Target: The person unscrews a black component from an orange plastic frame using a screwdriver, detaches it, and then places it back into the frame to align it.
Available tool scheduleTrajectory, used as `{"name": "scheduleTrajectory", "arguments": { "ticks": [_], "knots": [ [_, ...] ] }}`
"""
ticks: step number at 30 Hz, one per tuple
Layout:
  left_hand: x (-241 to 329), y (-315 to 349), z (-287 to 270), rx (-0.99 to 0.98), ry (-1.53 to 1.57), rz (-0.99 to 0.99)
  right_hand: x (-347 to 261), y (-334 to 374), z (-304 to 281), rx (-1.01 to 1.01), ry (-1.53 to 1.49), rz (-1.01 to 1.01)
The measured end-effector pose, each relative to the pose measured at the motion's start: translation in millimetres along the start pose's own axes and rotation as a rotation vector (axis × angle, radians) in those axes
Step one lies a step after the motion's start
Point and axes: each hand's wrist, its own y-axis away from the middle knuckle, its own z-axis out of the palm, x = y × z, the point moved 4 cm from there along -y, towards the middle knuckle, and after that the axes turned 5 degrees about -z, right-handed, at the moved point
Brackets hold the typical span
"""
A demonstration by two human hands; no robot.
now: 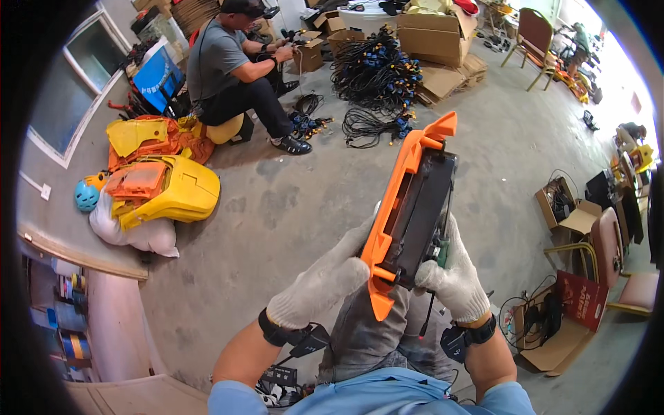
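Orange-and-black housing is held up in the air on the wearer's side of the cable heap, above the knees. Largest first: a seated co-worker is left of the heap, probably so placed to keep cables within reach. To its right, a large cardboard box stands on flattened cardboard, perhaps as a base off the floor. Left of the heap and nearer the wearer, a yellow shell leans on a white sack, which likely props it.

On the same near side, the left hand, gloved, is closed around the housing's orange edge, thumb in front; the right hand, also gloved, pinches the black side, thumb bent by a small green part. This two-sided grip seems meant to keep the long piece steady, tipped so its hollow faces the eyes. A thin red-tipped lead hangs below the right thumb, apparently by its own weight.

Counted in the same order: one seated co-worker, one cable heap (its cables too tangled to number), one large box, at least two yellow shells, one housing, two gloved hands, one green part, one red-tipped lead.
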Motion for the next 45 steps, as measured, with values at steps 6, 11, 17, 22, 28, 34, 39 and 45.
{"name": "scheduleTrajectory", "arguments": {
  "ticks": [6,11,17,22,28,34,39,45],
  "knots": [
    [10.6,-10.6,6.7,0.031,-0.121,-0.140,7.3,0.3,-1.5,-0.119,0.238,-0.062],
    [-4.9,-11.1,5.1,0.003,0.024,-0.081,5.1,2.1,7.6,-0.142,0.194,-0.019],
    [2.8,-16.3,12.2,0.075,0.030,-0.076,12.5,0.9,3.9,-0.113,0.368,0.001],
    [-5.7,-15.8,7.5,0.172,-0.057,-0.119,10.7,-1.6,6.3,-0.130,0.492,0.025],
    [-6.7,-22.8,3.1,0.037,0.206,-0.057,6.5,-4.9,8.6,-0.197,0.491,0.040],
    [-12.8,-25.6,0.3,0.052,0.075,0.011,9.2,-0.9,7.0,-0.168,0.552,-0.016],
    [-2.7,-23.7,4.7,0.106,-0.027,-0.005,10.5,-2.5,5.3,-0.188,0.508,0.056],
    [-13.2,-21.6,-4.2,0.095,0.111,-0.035,9.4,-2.7,5.0,-0.173,0.472,0.093]
  ]
}}
